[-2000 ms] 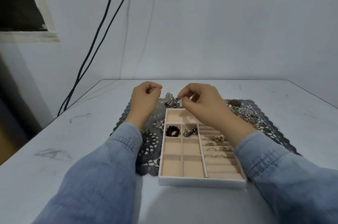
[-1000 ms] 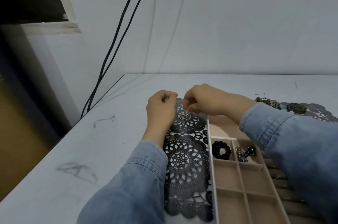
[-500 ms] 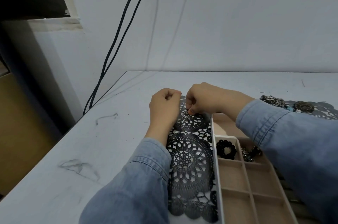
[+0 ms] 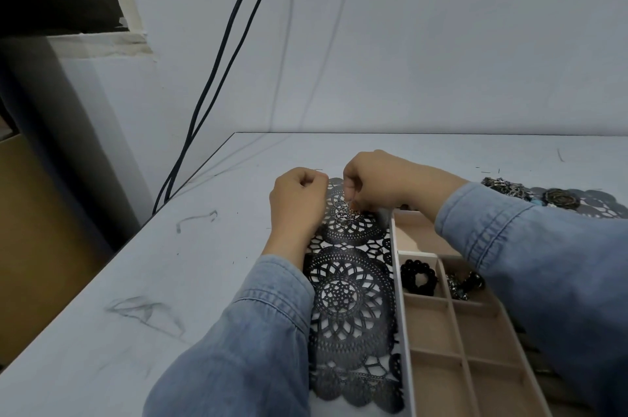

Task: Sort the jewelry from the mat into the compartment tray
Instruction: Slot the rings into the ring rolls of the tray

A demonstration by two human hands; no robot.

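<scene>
In the head view, the compartment tray (image 4: 394, 248), white-rimmed with beige lining, is lying at the right over the mat (image 4: 350, 297). One of its small squares is holding a black beaded band (image 4: 418, 278), and the square beside it is holding a silvery piece (image 4: 458, 287) half hidden by a denim sleeve; the nearer squares are showing only lining. The right hand (image 4: 377, 178) is pinching a small cluster of linked rings (image 4: 342, 211), thin and silvery, which is hanging just over the mat's far round motif, left of the tray's far corner. The left hand (image 4: 299, 199) is resting clenched at the mat's left edge, and I cannot tell whether it is gripping anything. A jewelry heap (image 4: 509, 187) is sitting on the mat's far right. The pale tabletop (image 4: 204, 263) is stretching bare leftward to its edge, where two dark cables (image 4: 217, 76) are running down the wall.
</scene>
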